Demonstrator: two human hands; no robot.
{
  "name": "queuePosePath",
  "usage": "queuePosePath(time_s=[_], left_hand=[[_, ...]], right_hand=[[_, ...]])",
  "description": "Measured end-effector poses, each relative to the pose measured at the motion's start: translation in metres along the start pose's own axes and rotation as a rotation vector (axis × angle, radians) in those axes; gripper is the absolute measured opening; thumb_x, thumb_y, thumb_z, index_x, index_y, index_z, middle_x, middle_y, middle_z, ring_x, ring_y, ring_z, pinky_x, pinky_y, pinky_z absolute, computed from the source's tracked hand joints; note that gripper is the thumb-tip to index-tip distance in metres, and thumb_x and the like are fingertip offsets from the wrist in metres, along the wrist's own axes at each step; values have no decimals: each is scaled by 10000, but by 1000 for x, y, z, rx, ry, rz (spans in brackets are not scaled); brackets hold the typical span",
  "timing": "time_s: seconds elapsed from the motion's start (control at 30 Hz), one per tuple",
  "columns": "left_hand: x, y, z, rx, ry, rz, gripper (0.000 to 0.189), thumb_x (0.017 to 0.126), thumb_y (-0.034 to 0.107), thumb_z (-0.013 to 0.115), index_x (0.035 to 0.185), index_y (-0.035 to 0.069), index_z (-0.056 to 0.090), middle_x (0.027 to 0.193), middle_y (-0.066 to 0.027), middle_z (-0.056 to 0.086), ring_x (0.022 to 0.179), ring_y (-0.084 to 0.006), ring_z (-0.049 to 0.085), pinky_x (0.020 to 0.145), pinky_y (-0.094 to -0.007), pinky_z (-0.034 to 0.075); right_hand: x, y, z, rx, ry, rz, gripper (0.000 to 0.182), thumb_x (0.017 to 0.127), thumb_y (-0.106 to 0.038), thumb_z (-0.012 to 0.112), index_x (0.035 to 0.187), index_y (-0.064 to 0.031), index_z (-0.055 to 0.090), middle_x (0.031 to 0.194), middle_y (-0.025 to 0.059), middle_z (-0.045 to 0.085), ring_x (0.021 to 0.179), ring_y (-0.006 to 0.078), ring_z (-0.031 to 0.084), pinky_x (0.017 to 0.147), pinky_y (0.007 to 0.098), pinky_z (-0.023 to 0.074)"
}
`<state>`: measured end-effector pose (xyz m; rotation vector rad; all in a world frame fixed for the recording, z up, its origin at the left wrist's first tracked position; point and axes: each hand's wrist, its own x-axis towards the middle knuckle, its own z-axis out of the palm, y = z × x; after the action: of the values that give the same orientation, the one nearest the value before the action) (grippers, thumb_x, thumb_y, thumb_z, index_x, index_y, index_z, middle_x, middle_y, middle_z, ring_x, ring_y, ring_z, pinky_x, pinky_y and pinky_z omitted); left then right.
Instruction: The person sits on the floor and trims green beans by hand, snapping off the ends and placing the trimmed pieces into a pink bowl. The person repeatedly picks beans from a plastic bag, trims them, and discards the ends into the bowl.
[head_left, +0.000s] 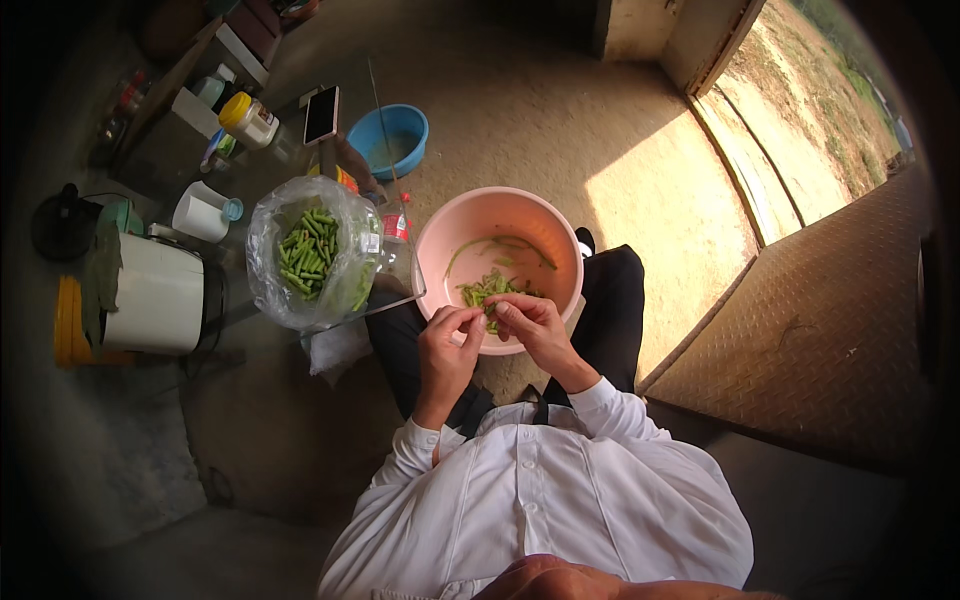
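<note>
Over the near side of a pink plastic basin (500, 196), my left hand (448, 351) and my right hand (536, 330) meet at the fingertips. A small green piece of vegetable is pinched between them, partly hidden by the fingers. Below the fingers, green scraps and trimmings (480, 289) lie in the basin, and a long green bean pod or stem (469, 247) curves along its inner wall. To the left, a clear plastic bag (262, 277) stands open on a glass-topped table, with many short cut green bean pieces (306, 253) inside.
The glass table also holds a smartphone (322, 115), a yellow-lidded jar (250, 120) and a white cup (201, 212). A blue basin (405, 139) and a red-labelled plastic bottle (395, 225) are beyond its edge. A patterned metal door panel (810, 322) stands at right, beside a sunlit doorway.
</note>
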<state>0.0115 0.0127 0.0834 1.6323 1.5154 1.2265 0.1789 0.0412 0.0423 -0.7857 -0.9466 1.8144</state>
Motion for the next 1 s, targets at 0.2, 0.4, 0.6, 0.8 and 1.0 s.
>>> queuePosePath(time_s=[0.2, 0.4, 0.6, 0.8, 1.0], left_hand=[[-3, -4, 5, 63, 67, 71, 101, 851, 1, 698, 946, -32, 692, 833, -83, 657, 700, -153, 621, 659, -283, 506], [-10, -12, 9, -131, 96, -112, 114, 835, 6, 704, 941, -32, 691, 801, -51, 663, 678, -104, 609, 648, -259, 501], [-17, -22, 9, -246, 94, -223, 128, 894, 57, 695, 964, -50, 702, 784, 3, 673, 707, -36, 570, 649, -213, 480], [-19, -28, 10, -351, 111, -300, 108, 872, 37, 717, 954, -32, 705, 765, 13, 666, 677, -28, 557, 617, -212, 473], [-21, -29, 11, -444, 90, -322, 95, 892, 35, 705, 955, -37, 701, 783, 10, 680, 675, -23, 555, 615, -205, 466]], right_hand=[[-1, 0, 6, -140, 49, -52, 271, 991, -193, 680, 1164, 12, 720, 836, 9, 665, 703, 67, 566, 662, 236, 476], [1, 6, 12, -61, 70, 0, 261, 999, -210, 669, 1102, 21, 731, 789, 2, 647, 681, 73, 566, 645, 238, 478], [0, 17, 18, 217, 78, 126, 252, 1018, -192, 629, 1114, 27, 711, 833, 7, 650, 687, 78, 537, 643, 243, 450], [-2, 25, 22, 354, 55, 125, 246, 1024, -200, 618, 1119, 11, 701, 862, 4, 649, 711, 70, 544, 641, 236, 461], [-1, 21, 17, 494, -8, 258, 230, 1031, -188, 588, 1115, 5, 681, 882, 10, 642, 753, 88, 566, 660, 229, 465]])
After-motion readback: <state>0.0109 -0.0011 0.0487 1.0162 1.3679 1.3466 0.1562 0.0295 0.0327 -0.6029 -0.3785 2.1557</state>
